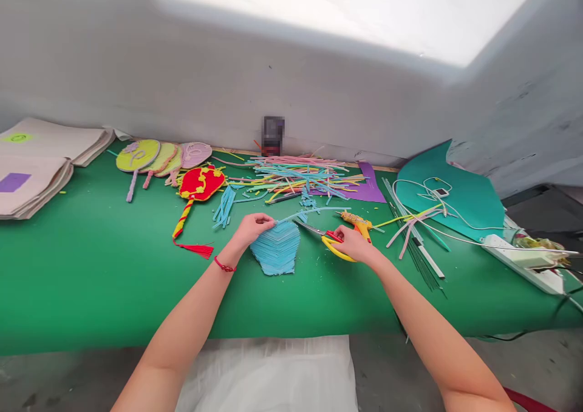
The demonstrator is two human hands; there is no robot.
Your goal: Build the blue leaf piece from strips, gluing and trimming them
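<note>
My left hand (252,229) presses closed fingers onto the top edge of a blue leaf-shaped piece (276,249) made of glued strips, lying on the green table (113,278). A long blue strip (314,212) runs from under those fingers to the right. My right hand (354,242) is closed round the yellow-and-red handles of scissors (328,239), whose blades point left toward the blue piece. A yellow glue gun (357,221) lies just behind my right hand.
A heap of coloured strips (296,178) lies at the back centre. A red-and-yellow fan with tassel (199,187) and several pastel fans (157,157) sit left. Cloth bags (40,157) are far left. Teal sheet (455,187), power strip (523,257) and cables lie right.
</note>
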